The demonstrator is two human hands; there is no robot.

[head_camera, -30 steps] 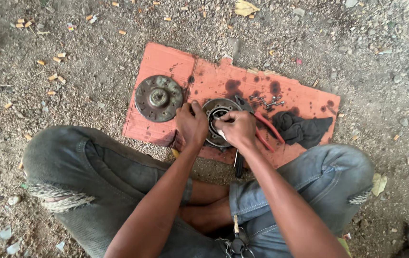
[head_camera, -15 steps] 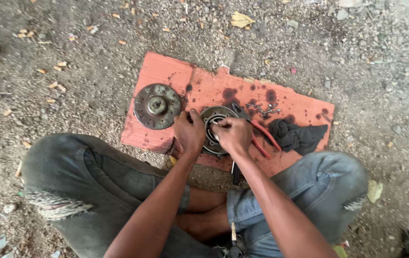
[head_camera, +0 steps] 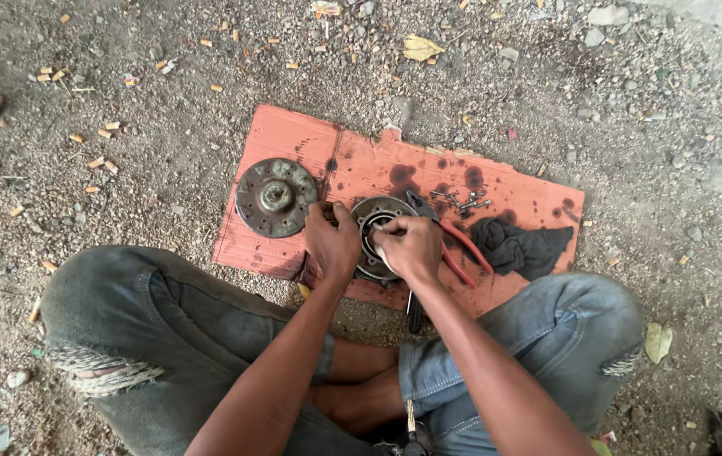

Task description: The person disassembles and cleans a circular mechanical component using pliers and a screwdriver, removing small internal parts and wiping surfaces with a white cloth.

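Your round metal hub [head_camera: 375, 218] lies flat on the orange cardboard [head_camera: 361, 165], open face up, axis vertical; dark, greasy, ringed. Left hand [head_camera: 332, 241] grip clamps its rim. Right hand [head_camera: 412, 247] grip looks pinched at the bore, can't tell on what.

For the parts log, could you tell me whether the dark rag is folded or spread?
Neither: the dark rag lies crumpled on the orange cardboard.

both hands [head_camera: 374, 245] slightly lower on round housing [head_camera: 375, 221]
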